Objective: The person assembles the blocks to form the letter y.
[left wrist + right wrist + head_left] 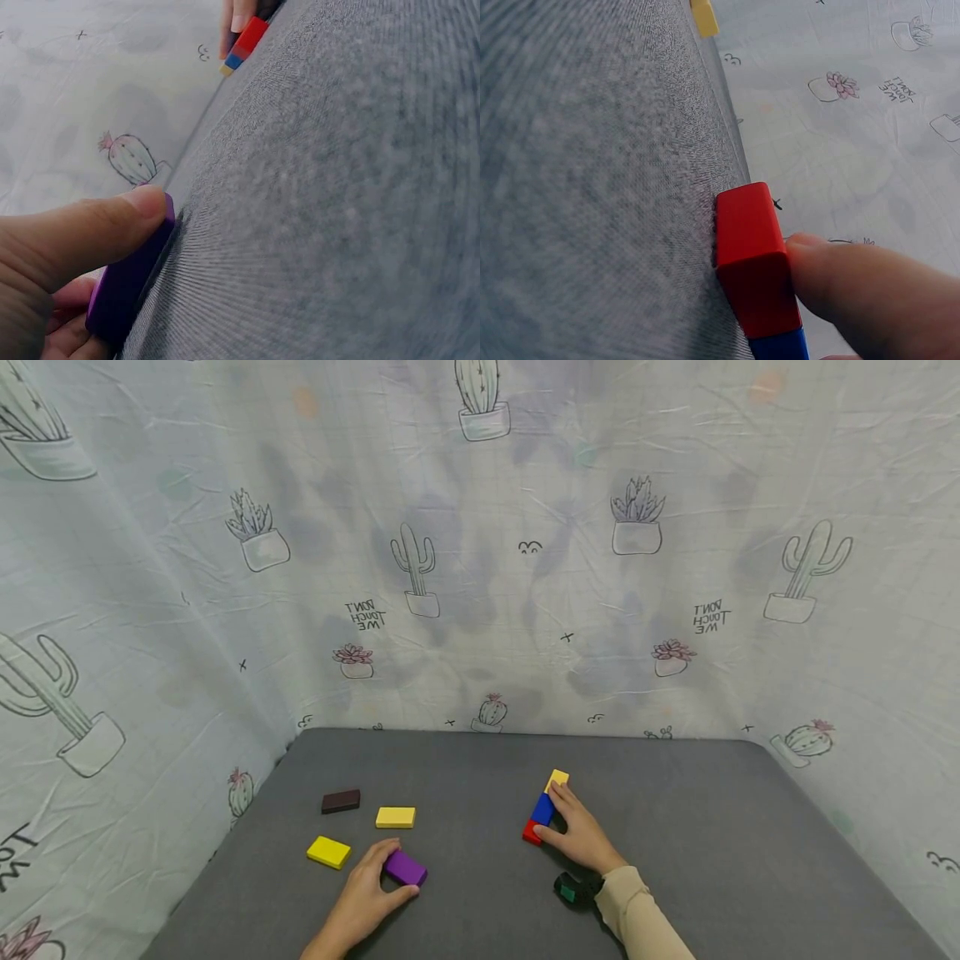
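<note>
Gray tabletop (465,777): left hand (362,893) grips purple block (406,867); right hand (582,837) pinches red-blue-yellow block row (542,810).

- Bench (465,777): dark grey, fabric-textured top, rounded far corners.
- Brown block (341,802): flat, left of centre.
- Pale yellow block (395,817): flat, near the brown one.
- Bright yellow block (328,852): flat, nearer the front.
- Purple block (405,867): right of it, tilted lengthwise across the top.
- Red block (529,833), blue block (542,810), end yellow block (558,776): one slanting row, right of centre.
</note>
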`<state>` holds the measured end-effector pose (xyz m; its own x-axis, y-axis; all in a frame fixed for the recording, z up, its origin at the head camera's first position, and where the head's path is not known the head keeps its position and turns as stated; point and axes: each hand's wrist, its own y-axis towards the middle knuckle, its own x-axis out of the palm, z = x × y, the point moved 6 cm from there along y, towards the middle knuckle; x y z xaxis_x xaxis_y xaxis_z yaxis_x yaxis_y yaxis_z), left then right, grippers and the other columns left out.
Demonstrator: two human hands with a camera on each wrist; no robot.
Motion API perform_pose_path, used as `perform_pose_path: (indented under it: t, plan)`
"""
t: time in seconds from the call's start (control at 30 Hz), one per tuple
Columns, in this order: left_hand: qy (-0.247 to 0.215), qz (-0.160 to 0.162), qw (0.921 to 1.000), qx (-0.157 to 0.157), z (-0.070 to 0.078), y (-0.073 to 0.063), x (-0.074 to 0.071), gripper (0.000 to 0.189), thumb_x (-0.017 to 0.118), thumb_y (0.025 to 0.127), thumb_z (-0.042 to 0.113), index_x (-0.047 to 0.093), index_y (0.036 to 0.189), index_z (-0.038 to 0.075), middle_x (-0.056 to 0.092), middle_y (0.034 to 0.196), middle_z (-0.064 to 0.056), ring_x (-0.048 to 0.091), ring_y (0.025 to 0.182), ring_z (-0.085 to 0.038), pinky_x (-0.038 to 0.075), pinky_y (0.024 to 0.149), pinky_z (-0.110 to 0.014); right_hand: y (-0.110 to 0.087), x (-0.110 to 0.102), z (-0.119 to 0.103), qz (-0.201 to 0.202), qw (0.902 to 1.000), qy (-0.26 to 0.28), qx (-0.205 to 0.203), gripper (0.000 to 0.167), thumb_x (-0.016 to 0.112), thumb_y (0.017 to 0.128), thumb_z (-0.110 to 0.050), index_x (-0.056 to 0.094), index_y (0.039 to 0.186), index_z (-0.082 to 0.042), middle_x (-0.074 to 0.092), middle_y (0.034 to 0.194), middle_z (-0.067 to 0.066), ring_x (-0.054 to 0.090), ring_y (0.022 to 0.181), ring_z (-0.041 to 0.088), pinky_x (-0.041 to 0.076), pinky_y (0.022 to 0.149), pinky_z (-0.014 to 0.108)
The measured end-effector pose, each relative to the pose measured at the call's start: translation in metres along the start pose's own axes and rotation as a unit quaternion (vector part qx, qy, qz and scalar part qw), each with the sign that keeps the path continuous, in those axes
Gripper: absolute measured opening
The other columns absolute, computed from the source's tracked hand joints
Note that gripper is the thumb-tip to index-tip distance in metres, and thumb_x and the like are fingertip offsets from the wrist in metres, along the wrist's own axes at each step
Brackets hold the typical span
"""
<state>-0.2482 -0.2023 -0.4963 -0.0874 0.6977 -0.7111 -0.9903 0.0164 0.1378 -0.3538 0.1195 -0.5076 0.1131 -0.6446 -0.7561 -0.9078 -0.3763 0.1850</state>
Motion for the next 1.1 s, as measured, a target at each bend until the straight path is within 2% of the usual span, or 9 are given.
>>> perform_pose_path:
  t: [0.17, 0.3, 0.57, 0.77, 1.1]
  plan:
    - [0.010, 0.001, 1.0000, -0.002, 0.004, 0.004, 0.000, 0.075, 0.083, 0.070, 0.032, 0.053, 0.128, -0.004, 0.054, 0.129, -0.018, 0.053, 0.120, -0.035, 0.042, 0.100, -0.052, 0.001, 0.001, 0.001, 0.002, 1.0000, -0.004, -0.004, 0.078, 0.063, 0.088, -0.046, 0.034, 0.146, -0.002, 0.026, 0.155, 0.014, 0.017, 0.145, 0.034, 0.025, 0.112, 0.057]
    - [0.011, 0.000, 0.9999, 0.006, 0.012, 0.010, 0.001, 0.075, 0.083, 0.071, 0.032, 0.052, 0.130, -0.003, 0.053, 0.130, -0.018, 0.052, 0.120, -0.035, 0.042, 0.100, -0.053, 0.000, 0.000, 0.002, 0.005, 1.0000, -0.003, -0.002, 0.078, 0.063, 0.088, -0.046, 0.034, 0.145, -0.001, 0.026, 0.155, 0.015, 0.017, 0.144, 0.035, 0.025, 0.112, 0.057]
    - [-0.004, 0.022, 0.9983, 0.053, 0.034, 0.026, 0.004, 0.073, 0.082, 0.073, 0.025, 0.050, 0.131, -0.006, 0.050, 0.133, -0.021, 0.050, 0.122, -0.037, 0.042, 0.099, -0.055, -0.001, -0.001, -0.001, 0.002, 1.0000, 0.002, -0.002, 0.078, 0.063, 0.088, -0.045, 0.034, 0.146, -0.002, 0.026, 0.155, 0.015, 0.018, 0.144, 0.035, 0.025, 0.112, 0.057]
    - [-0.016, 0.006, 0.9965, 0.082, 0.050, 0.040, 0.019, 0.072, 0.079, 0.077, 0.025, 0.047, 0.132, -0.008, 0.047, 0.136, -0.021, 0.048, 0.124, -0.036, 0.042, 0.100, -0.054, 0.000, -0.001, -0.001, 0.006, 1.0000, -0.003, -0.006, 0.078, 0.064, 0.087, -0.045, 0.036, 0.144, 0.000, 0.027, 0.154, 0.016, 0.018, 0.144, 0.037, 0.026, 0.111, 0.058]
    - [-0.027, -0.034, 0.9934, 0.106, 0.074, 0.062, 0.048, 0.073, 0.077, 0.080, 0.025, 0.043, 0.135, -0.010, 0.043, 0.138, -0.023, 0.047, 0.124, -0.039, 0.043, 0.097, -0.054, -0.001, 0.000, -0.001, 0.004, 0.9999, -0.011, -0.007, 0.078, 0.062, 0.088, -0.045, 0.034, 0.145, 0.000, 0.027, 0.154, 0.016, 0.020, 0.143, 0.037, 0.026, 0.111, 0.058]
